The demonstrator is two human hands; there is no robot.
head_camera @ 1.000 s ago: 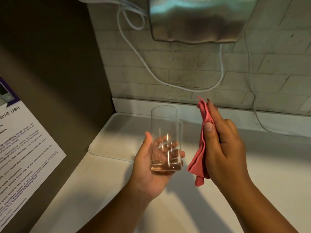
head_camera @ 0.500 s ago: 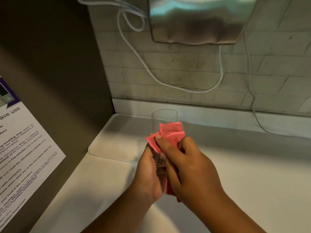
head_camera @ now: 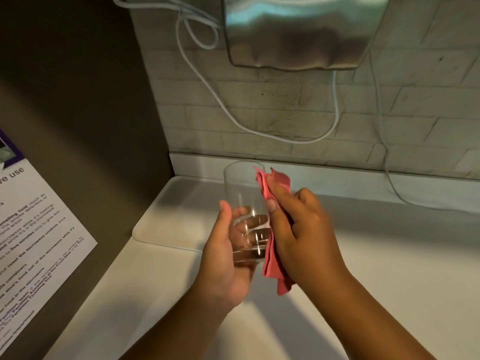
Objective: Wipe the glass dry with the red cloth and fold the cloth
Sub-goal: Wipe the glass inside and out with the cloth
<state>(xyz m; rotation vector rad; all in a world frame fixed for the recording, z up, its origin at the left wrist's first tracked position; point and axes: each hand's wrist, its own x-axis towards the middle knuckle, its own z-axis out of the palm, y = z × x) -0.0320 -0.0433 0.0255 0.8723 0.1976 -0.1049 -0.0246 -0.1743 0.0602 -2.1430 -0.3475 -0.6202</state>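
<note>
While left hand (head_camera: 223, 258) grips glass (head_camera: 242, 193) upright, right hand (head_camera: 304, 229) clamps red cloth (head_camera: 272, 266) against it, white counter (head_camera: 389, 268), brick wall (head_camera: 285, 113) behind

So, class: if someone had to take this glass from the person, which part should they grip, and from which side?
Probably the upper half of the glass, from the left. The left hand wraps its base and lower wall, and the right hand presses the red cloth along the right side. The straight, upright wall near the rim is bare there, so it suits a wrap-around grip.
</note>
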